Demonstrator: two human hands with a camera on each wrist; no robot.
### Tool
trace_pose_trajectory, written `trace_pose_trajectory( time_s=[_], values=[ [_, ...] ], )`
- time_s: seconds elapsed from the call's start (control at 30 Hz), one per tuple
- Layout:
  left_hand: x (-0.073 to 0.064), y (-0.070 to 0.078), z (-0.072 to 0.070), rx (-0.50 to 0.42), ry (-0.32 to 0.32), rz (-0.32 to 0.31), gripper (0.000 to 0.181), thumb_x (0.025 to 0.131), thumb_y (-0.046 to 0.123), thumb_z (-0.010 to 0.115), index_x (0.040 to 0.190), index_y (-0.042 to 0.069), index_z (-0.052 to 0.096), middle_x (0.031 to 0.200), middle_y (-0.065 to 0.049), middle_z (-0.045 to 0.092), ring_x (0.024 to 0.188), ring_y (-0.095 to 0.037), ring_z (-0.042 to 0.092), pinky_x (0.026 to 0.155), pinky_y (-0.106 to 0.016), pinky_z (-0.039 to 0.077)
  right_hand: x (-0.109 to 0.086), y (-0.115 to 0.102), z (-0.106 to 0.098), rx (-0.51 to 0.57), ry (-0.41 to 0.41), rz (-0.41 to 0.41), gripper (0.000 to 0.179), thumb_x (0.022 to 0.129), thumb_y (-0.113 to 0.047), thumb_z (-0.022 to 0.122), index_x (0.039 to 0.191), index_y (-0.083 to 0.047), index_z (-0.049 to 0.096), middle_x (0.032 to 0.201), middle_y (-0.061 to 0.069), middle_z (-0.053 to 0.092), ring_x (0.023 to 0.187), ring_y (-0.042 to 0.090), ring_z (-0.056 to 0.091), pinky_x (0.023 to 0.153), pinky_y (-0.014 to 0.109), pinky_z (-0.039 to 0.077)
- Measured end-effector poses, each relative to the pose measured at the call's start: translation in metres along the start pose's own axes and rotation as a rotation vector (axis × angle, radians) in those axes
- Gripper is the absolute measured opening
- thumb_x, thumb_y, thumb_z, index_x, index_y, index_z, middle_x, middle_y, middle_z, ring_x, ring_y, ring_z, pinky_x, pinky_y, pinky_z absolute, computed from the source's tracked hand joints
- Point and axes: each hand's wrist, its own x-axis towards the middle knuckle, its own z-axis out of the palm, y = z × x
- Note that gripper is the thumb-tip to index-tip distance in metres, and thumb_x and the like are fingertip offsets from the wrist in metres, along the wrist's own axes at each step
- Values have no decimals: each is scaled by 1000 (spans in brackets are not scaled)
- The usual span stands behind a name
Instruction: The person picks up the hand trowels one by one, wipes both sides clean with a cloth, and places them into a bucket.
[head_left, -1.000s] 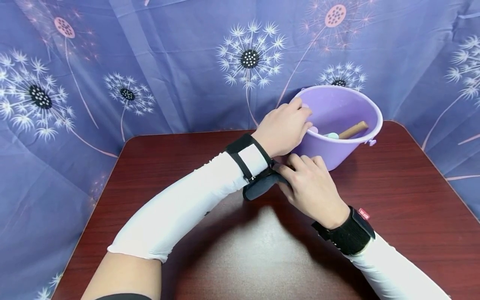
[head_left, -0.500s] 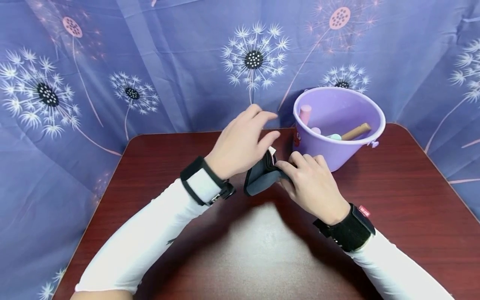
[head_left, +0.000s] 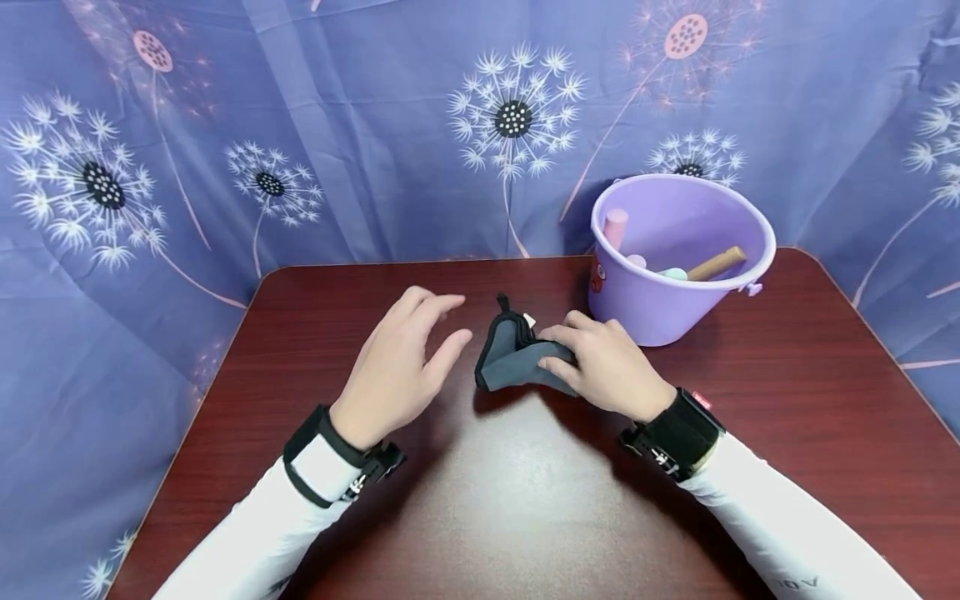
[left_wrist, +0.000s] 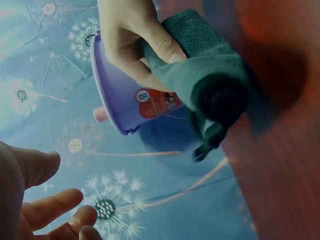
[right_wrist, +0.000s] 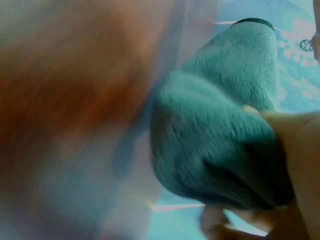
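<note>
My right hand (head_left: 611,362) pinches a folded grey cloth (head_left: 517,367) with black edging, a black loop and a small white tag, low over the table's middle. In the left wrist view the cloth (left_wrist: 200,55) looks fuzzy and rolled, with a dark end facing the camera. The right wrist view shows its bunched pile (right_wrist: 215,135) close up, with part of the right hand (right_wrist: 300,160) at the edge. My left hand (head_left: 397,362) hovers left of the cloth, holding nothing, its fingers and thumb apart.
A purple bucket (head_left: 648,312) stands at the table's back right. Inside it are a pink cylinder (head_left: 615,229), a mint piece (head_left: 673,273), a brown stick (head_left: 716,263) and a pale lilac piece (head_left: 637,261). A blue dandelion-print curtain (head_left: 375,125) hangs behind the dark red table (head_left: 300,333).
My left hand has drawn back from the bucket's rim toward the left, uncovering the pink cylinder inside. The right hand, still pinching the cloth, has shifted slightly left.
</note>
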Motion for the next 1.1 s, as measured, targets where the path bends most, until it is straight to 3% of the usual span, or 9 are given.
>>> trace_pose_trajectory(
  time_s=[0.1, 0.17, 0.4, 0.57, 0.8, 1.1],
  values=[
    [-18, -5, -3, 2, -2, -32, 40, 97, 33, 62, 132, 13, 62, 109, 3, 54, 94, -9, 52, 73, -28, 44, 0, 4, 5, 40, -115, 58, 37, 95, -45, 64, 121, -19, 70, 98, -4, 60, 86, 12, 57, 69, 40, 41],
    [-29, -9, -5, 10, -4, -61, 41, 98, 34, 62, 133, 14, 61, 110, 4, 54, 94, -9, 52, 73, -29, 44, -1, 7, 6, 35, -149, 91, 40, 96, -47, 61, 124, -19, 69, 101, -2, 61, 91, 14, 59, 72, 42, 41],
    [-56, -19, -10, 39, -9, -151, 42, 97, 35, 63, 135, 16, 60, 113, 6, 54, 77, -8, 45, 67, -29, 41, -5, 11, 5, 4, -96, 123, 55, 94, -52, 61, 135, -13, 61, 117, 5, 58, 100, 29, 61, 83, 49, 41],
    [-65, -21, -11, 60, 1, -166, 43, 97, 35, 63, 135, 16, 60, 113, 7, 54, 67, -7, 41, 63, -26, 40, -8, 9, -1, -2, -60, 141, 60, 94, -53, 61, 138, -12, 57, 125, 6, 57, 109, 32, 57, 89, 52, 40],
    [-73, -23, -17, 74, 22, -187, 44, 96, 33, 65, 136, 16, 60, 113, 6, 55, 63, -6, 40, 61, -26, 40, -13, 5, -15, 3, -4, 150, 60, 93, -54, 62, 137, -13, 59, 124, 3, 57, 108, 28, 58, 89, 50, 41],
    [-78, -25, -22, 87, 45, -158, 48, 94, 30, 67, 138, 12, 57, 117, -1, 56, 83, -12, 45, 70, -31, 39, -23, 1, -32, 16, 81, 96, 53, 94, -49, 64, 130, -11, 64, 117, 1, 59, 104, 23, 59, 90, 46, 44]
  ],
)
